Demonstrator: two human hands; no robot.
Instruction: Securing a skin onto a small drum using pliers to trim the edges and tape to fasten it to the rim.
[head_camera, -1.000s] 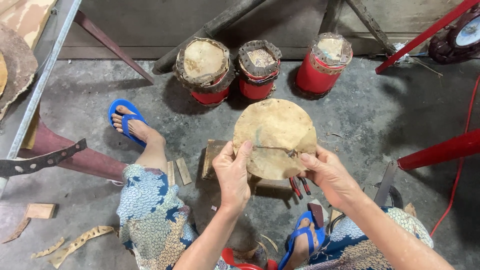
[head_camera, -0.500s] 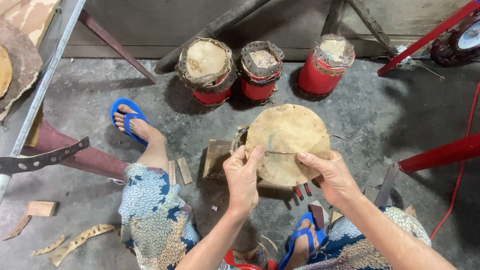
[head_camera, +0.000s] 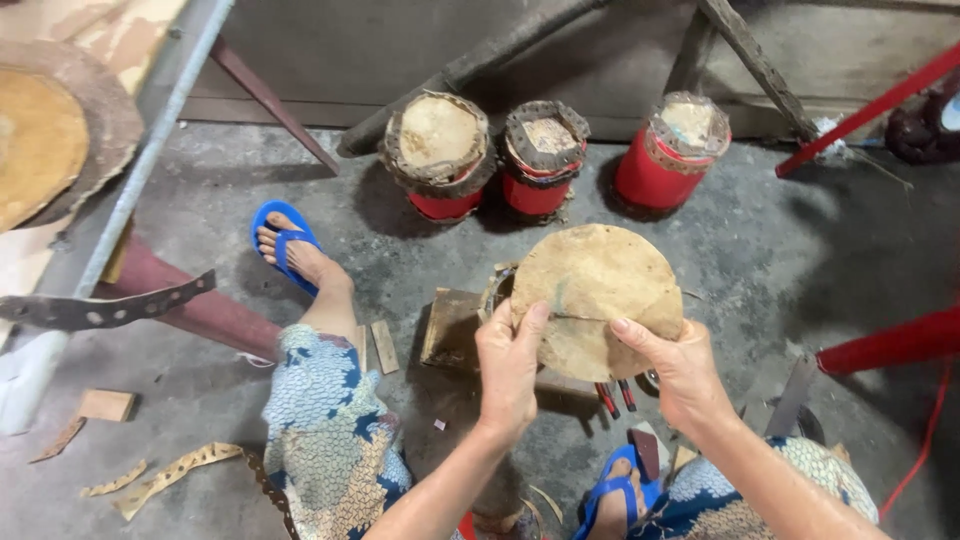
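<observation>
A round, tan disc of stiff hide (head_camera: 598, 292) is held up above the concrete floor in front of me. My left hand (head_camera: 508, 368) grips its lower left edge, thumb on the face. My right hand (head_camera: 678, 370) grips its lower right edge with fingers spread along the rim. A faint line runs across the middle of the disc. Under it lies a brown wooden block (head_camera: 452, 328), and a ring-shaped object (head_camera: 496, 288) is partly hidden behind the disc. Red-handled tools (head_camera: 615, 396) lie on the floor below.
Three small red drums (head_camera: 440, 155) (head_camera: 545, 155) (head_camera: 670, 150) topped with hide stand at the back. My feet wear blue sandals (head_camera: 285, 245) (head_camera: 612, 495). Hide scraps (head_camera: 165, 475), wood bits (head_camera: 105, 405), a metal post (head_camera: 140, 175) and red frame bars (head_camera: 890, 345) surround me.
The disc and both hands have shifted slightly to the right and lower in view, and the disc has turned a little in my grip.
</observation>
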